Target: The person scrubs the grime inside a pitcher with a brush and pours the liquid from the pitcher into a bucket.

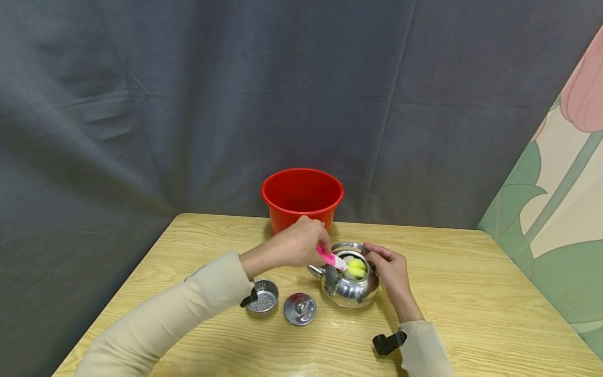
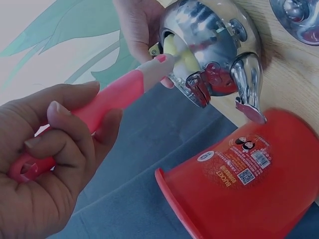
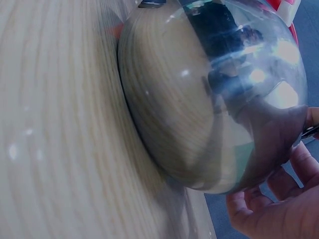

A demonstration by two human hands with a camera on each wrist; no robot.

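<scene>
A shiny steel teapot (image 1: 349,288) stands uncovered on the table, its spout (image 1: 316,270) toward the left. My left hand (image 1: 306,243) grips the pink handle of a sponge brush (image 2: 117,97), fingers curled round it. The brush's yellow and white sponge head (image 1: 356,268) sits inside the teapot's mouth; its lower part is hidden. On the teapot's right side, my right hand (image 1: 388,267) pinches the handle near the rim, with some fingers against the body in the right wrist view. The teapot's round side (image 3: 199,99) fills much of that view.
A red bucket (image 1: 303,217) stands at the table's back edge, behind my left hand. Left of the teapot lie its round steel lid (image 1: 300,309) and a perforated steel strainer (image 1: 264,299). A dark curtain (image 1: 282,94) hangs behind the wooden table (image 1: 461,293).
</scene>
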